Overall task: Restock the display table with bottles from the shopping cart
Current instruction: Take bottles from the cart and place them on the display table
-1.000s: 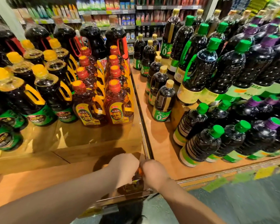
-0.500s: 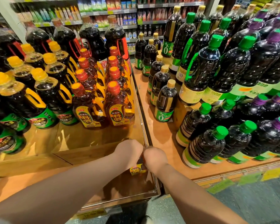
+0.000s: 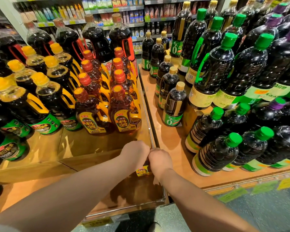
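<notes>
Both hands, my left hand (image 3: 135, 154) and right hand (image 3: 159, 160), fingers clamped on bottle (image 3: 143, 170), have carried it farther onto table (image 3: 94, 148); placement near.

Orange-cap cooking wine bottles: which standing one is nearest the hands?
The front-right cooking wine bottle, last in the right column beside the metal rail. It stands just beyond the left hand; the others sit farther left or behind.

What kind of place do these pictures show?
Most likely a supermarket aisle: wooden display tables crowded with sauce bottles, stocked shelves behind, and price tags along the table edge.
</notes>
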Available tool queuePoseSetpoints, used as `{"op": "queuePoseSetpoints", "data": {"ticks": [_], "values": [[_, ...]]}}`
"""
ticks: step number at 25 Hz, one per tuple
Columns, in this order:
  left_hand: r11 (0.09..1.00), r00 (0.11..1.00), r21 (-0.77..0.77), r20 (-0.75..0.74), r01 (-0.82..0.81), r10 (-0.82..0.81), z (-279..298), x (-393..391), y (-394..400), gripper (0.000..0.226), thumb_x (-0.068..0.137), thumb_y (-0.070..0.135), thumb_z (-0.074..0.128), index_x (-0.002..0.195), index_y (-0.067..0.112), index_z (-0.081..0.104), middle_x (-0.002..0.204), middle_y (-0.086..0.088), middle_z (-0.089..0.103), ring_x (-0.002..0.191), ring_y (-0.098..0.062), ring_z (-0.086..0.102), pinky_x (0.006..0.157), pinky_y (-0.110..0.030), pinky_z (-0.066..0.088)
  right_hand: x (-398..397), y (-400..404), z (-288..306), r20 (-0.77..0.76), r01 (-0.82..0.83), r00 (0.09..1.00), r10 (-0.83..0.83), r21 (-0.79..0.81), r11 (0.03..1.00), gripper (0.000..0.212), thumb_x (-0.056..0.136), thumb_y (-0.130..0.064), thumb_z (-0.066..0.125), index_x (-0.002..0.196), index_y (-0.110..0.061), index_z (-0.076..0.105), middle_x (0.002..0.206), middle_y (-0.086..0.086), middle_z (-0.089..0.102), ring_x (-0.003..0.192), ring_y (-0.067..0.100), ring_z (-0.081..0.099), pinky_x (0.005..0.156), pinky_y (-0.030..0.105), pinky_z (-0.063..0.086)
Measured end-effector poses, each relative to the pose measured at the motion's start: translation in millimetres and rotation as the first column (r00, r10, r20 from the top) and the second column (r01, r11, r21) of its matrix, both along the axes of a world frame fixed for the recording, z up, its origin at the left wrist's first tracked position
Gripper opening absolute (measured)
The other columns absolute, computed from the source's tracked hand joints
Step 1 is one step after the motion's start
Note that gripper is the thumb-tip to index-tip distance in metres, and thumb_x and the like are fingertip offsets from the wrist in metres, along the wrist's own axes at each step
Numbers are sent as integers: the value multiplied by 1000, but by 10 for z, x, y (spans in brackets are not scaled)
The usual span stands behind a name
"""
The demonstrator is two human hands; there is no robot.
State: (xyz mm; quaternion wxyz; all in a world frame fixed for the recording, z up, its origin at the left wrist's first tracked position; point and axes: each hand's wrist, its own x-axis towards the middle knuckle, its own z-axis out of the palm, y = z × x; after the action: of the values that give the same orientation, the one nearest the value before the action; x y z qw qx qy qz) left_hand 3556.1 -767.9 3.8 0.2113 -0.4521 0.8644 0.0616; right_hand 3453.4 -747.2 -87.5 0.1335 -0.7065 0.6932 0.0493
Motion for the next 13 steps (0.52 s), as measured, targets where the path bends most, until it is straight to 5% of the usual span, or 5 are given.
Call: {"op": "queuePoseSetpoints", "data": {"ticks": [9,13], "values": [[1000,1000,4,13,0,0,-20,198,24,63,82,49,73,122,12,43,104,-9,63,90,-28,64,72,-38,55,-10,110,260,82,193,976,-204,129,973,27,91,-9,49,116,-13,59,116,9,64,107,29,61,87,35,49],[995,992,-19,-82,-94,92,49,317,174,80,79,61,69,134,17,31,117,-7,60,102,-25,63,74,-33,51,25,519,413,155,349,920,-360,93,932,20,88,-12,55,107,-10,62,106,11,66,98,31,64,80,34,52]]}}
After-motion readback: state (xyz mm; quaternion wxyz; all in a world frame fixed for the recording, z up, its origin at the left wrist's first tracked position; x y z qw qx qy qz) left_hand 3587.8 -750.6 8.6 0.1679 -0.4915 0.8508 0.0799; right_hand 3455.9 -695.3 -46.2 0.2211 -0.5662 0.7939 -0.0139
